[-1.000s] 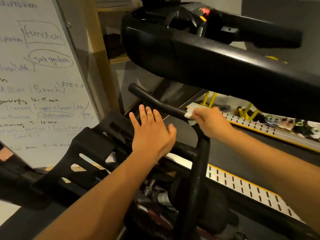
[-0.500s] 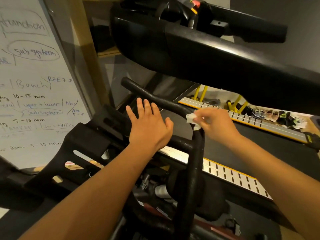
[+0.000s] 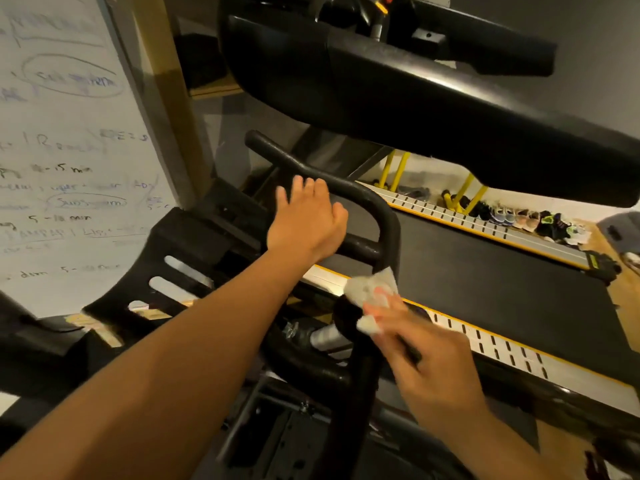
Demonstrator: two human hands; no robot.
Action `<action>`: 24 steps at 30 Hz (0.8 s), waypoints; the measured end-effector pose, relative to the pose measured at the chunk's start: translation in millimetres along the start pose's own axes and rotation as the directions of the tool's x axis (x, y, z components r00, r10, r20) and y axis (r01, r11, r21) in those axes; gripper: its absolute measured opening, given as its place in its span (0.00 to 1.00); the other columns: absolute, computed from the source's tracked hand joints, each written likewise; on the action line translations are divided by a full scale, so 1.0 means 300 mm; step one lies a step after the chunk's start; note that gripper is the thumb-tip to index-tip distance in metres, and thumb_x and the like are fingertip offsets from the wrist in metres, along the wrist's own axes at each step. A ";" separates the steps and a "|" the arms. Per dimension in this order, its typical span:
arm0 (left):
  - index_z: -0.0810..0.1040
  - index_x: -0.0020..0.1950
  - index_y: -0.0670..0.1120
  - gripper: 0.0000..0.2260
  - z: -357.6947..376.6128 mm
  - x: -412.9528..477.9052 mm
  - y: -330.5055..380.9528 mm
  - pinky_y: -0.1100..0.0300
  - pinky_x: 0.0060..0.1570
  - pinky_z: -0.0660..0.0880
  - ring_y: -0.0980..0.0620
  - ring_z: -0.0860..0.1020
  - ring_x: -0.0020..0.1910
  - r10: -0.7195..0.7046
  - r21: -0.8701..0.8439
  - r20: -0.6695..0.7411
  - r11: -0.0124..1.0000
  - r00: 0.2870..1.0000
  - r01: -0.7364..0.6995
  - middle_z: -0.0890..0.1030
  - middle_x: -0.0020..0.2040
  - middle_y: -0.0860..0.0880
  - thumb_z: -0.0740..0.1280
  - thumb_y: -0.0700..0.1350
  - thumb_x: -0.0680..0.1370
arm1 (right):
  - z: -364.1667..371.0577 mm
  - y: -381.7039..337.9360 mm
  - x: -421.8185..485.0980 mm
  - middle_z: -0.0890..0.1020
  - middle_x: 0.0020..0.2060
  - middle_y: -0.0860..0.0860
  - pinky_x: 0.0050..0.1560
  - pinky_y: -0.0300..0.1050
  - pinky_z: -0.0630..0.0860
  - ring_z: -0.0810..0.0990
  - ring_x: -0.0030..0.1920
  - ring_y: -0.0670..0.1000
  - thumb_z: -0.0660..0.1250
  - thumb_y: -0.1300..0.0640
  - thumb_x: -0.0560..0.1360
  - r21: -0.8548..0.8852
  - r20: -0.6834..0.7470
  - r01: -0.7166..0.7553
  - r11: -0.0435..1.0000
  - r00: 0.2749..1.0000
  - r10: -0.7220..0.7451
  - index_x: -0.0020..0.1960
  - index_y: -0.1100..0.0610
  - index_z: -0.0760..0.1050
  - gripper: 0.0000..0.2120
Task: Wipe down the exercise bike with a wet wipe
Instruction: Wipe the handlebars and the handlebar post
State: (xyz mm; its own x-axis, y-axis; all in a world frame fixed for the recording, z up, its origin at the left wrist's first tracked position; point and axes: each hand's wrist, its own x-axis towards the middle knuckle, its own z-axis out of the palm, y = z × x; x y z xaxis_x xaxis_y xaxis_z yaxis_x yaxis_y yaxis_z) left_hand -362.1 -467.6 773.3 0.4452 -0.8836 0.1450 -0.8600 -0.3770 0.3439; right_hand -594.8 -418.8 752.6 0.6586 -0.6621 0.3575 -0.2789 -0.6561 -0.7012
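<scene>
Black tubular handlebar (image 3: 388, 216) of the exercise bike curves down through the middle of view; the right hand (image 3: 426, 362) pinches a crumpled white wet wipe (image 3: 367, 289) against its lower upright stretch, fingers curled round the wipe. The left hand (image 3: 304, 223) rests flat across the handlebar's upper bend, fingers straight. A written-on whiteboard (image 3: 69, 168) stands left, a black treadmill belt (image 3: 502, 271) right

Dim warm light, motion blur, wide-angle edge distortion
</scene>
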 end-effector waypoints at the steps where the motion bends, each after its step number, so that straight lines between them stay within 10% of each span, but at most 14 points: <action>1: 0.62 0.75 0.41 0.24 -0.010 -0.022 0.004 0.43 0.74 0.55 0.42 0.62 0.74 0.026 -0.037 0.015 0.999 1.000 -0.025 0.65 0.75 0.40 0.52 0.50 0.82 | 0.006 -0.029 -0.038 0.81 0.60 0.44 0.67 0.37 0.70 0.75 0.65 0.41 0.67 0.51 0.77 0.016 0.033 0.047 0.999 0.998 -0.047 0.57 0.53 0.82 0.12; 8: 0.66 0.76 0.46 0.22 -0.163 -0.177 -0.117 0.60 0.72 0.57 0.48 0.62 0.76 0.115 -0.310 0.105 0.947 0.988 -0.077 0.66 0.77 0.45 0.62 0.46 0.82 | -0.068 -0.216 0.100 0.82 0.48 0.34 0.51 0.29 0.74 0.80 0.52 0.36 0.64 0.48 0.75 0.178 -0.043 -0.034 0.984 0.998 0.042 0.49 0.42 0.81 0.08; 17: 0.71 0.72 0.47 0.20 -0.457 -0.472 -0.464 0.54 0.65 0.66 0.43 0.71 0.69 -0.408 -0.291 -0.081 0.882 0.909 0.370 0.73 0.71 0.44 0.61 0.52 0.82 | 0.179 -0.345 0.455 0.79 0.40 0.51 0.39 0.34 0.74 0.78 0.40 0.43 0.65 0.56 0.79 0.194 0.150 0.068 0.979 0.984 -0.098 0.50 0.45 0.74 0.06; 21: 0.61 0.77 0.44 0.26 -0.386 -0.589 -0.482 0.53 0.74 0.55 0.45 0.57 0.78 -0.462 -0.074 0.008 0.884 0.887 0.461 0.60 0.79 0.43 0.62 0.51 0.82 | 0.362 -0.459 0.574 0.78 0.38 0.43 0.37 0.28 0.71 0.76 0.38 0.38 0.67 0.57 0.77 0.189 0.333 0.213 0.959 0.905 -0.266 0.47 0.49 0.76 0.03; 24: 0.53 0.79 0.43 0.29 -0.311 -0.676 -0.439 0.41 0.76 0.48 0.42 0.43 0.80 -0.520 0.222 -0.037 0.828 0.853 0.515 0.47 0.81 0.42 0.58 0.52 0.82 | 0.508 -0.511 0.580 0.81 0.39 0.51 0.44 0.44 0.75 0.77 0.41 0.49 0.62 0.57 0.79 0.148 0.563 0.305 0.941 0.756 -0.333 0.43 0.59 0.79 0.10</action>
State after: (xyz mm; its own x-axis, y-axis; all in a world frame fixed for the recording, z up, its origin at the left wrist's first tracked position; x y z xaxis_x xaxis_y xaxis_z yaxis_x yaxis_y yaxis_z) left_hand -315.8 -212.7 785.2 0.8366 -0.5475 -0.0210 -0.5384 -0.8286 0.1533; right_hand -331.0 -378.2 828.3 0.9845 -0.0783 0.1568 0.0413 -0.7656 -0.6419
